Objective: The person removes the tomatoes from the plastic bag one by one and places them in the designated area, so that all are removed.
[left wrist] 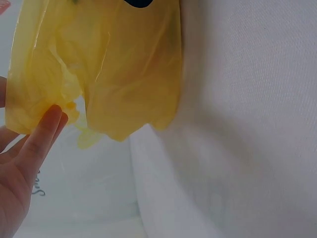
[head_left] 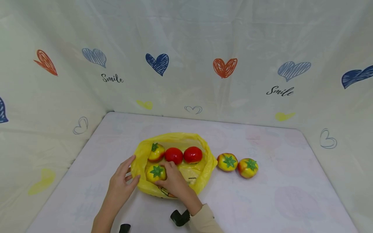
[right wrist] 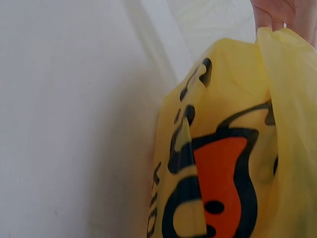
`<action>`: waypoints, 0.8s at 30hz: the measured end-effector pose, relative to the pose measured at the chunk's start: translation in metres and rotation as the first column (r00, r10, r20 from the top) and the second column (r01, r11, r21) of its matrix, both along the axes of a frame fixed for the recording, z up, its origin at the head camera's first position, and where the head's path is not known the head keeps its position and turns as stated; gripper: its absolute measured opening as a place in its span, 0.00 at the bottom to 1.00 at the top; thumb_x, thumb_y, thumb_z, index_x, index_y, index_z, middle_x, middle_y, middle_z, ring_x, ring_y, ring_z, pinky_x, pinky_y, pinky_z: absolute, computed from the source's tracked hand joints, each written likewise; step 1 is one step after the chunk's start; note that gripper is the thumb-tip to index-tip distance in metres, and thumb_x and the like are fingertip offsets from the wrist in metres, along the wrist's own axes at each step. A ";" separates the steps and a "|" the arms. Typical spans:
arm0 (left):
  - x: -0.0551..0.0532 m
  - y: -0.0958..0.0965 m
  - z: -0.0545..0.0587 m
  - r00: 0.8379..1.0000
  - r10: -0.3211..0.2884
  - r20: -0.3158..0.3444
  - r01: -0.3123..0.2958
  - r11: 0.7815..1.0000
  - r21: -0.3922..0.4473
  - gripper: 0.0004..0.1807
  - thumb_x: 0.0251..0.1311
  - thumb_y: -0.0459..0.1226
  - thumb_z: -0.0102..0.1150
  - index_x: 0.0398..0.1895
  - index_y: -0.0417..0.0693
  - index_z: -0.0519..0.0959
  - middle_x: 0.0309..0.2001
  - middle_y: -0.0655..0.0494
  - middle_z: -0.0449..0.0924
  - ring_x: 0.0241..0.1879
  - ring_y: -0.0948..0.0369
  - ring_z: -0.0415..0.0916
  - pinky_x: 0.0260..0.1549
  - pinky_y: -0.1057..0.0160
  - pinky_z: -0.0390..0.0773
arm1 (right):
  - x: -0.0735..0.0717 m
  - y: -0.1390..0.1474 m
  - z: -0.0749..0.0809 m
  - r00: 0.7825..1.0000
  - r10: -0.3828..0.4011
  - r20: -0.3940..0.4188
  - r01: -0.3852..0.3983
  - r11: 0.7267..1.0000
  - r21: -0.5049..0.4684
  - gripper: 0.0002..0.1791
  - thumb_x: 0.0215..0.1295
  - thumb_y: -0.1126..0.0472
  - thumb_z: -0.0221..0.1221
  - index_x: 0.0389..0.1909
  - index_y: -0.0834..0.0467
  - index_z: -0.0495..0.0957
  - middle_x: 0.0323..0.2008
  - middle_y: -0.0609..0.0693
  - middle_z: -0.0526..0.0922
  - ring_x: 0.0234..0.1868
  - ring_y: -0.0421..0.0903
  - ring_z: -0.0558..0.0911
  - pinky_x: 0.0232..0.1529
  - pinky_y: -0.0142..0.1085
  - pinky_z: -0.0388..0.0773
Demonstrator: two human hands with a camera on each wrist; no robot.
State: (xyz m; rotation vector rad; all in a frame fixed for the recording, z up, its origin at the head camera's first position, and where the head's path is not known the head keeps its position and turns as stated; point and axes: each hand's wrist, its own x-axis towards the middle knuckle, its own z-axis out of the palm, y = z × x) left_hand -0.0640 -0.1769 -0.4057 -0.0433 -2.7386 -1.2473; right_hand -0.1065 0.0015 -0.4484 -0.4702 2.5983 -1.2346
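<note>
A yellow plastic bag stands with its mouth spread wide. My left hand is at its left rim, holding the thin plastic between thumb and fingers; the left wrist view shows the hand against the bag. Reaching into the bag, my right hand grips a yellow-red fruit with a green leafy top. Beside it in the bag lie another such fruit and two shiny red round fruits, one left and one right. The right wrist view shows mostly the printed bag.
Two more yellow-red fruits, one nearer and one farther right, sit on the white table right of the bag. A pale curtain with printed hearts hangs behind. Dark wrist mounts show near both wrists.
</note>
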 end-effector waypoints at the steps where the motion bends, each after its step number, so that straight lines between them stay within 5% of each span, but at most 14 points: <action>1: 0.000 0.000 0.000 1.000 0.000 -0.001 0.000 1.000 0.000 0.36 0.55 0.27 0.59 0.68 0.43 0.60 0.63 0.40 0.63 0.50 0.45 0.72 0.45 0.53 0.80 | 0.000 0.001 0.000 1.000 0.000 -0.001 0.000 1.000 -0.002 0.32 0.51 0.55 0.68 0.58 0.56 0.68 0.47 0.52 0.70 0.47 0.46 0.74 0.50 0.38 0.79; 24: -0.001 0.001 0.003 1.000 -0.001 -0.004 0.001 1.000 -0.006 0.36 0.54 0.26 0.59 0.68 0.42 0.59 0.63 0.39 0.62 0.51 0.44 0.72 0.46 0.53 0.79 | 0.003 0.041 0.010 0.995 -0.044 0.093 0.042 0.999 0.022 0.30 0.53 0.54 0.67 0.56 0.56 0.69 0.53 0.53 0.71 0.48 0.47 0.73 0.49 0.41 0.80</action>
